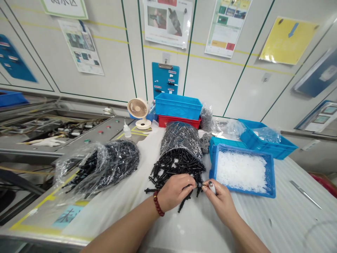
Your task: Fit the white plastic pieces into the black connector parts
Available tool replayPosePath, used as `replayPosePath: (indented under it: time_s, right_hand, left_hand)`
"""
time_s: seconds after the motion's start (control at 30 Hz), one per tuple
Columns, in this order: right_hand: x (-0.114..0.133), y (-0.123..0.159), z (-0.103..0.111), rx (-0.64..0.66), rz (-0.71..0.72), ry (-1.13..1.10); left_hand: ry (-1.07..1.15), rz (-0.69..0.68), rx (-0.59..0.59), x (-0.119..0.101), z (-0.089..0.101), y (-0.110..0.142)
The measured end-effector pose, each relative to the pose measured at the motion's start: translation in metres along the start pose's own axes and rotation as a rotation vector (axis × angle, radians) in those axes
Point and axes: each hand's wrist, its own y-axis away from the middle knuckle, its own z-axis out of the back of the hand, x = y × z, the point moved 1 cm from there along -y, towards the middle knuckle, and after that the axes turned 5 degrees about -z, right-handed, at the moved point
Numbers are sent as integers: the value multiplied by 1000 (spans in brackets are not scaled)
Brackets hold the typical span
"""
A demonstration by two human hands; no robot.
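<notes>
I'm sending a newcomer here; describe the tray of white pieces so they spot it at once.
On the pale-covered tabletop, find the heap of black parts at the mouth of a clear plastic bag. To its right, just beyond the person's right hand, lies a shallow blue tray. Unlike the other blue bins nearby, it is filled with small white pieces.

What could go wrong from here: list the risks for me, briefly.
1. The small dark part at the fingertips of the left hand could slip from that grip and get lost among the loose black parts close by.
2. The right hand, holding a white object, is near the blue tray of white pieces; a bump might scatter them.
</notes>
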Motion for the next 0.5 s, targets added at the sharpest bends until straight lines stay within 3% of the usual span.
replayPosePath:
  time_s: [0.23, 0.5]
  right_hand:
    - [-1, 0, -1, 9, -3, -3]
    - [-1, 1, 0, -1, 4, -1]
  left_hand:
    - [-29, -130, -79, -3, 0, 0]
    - [-186, -49, -13, 2, -2, -1]
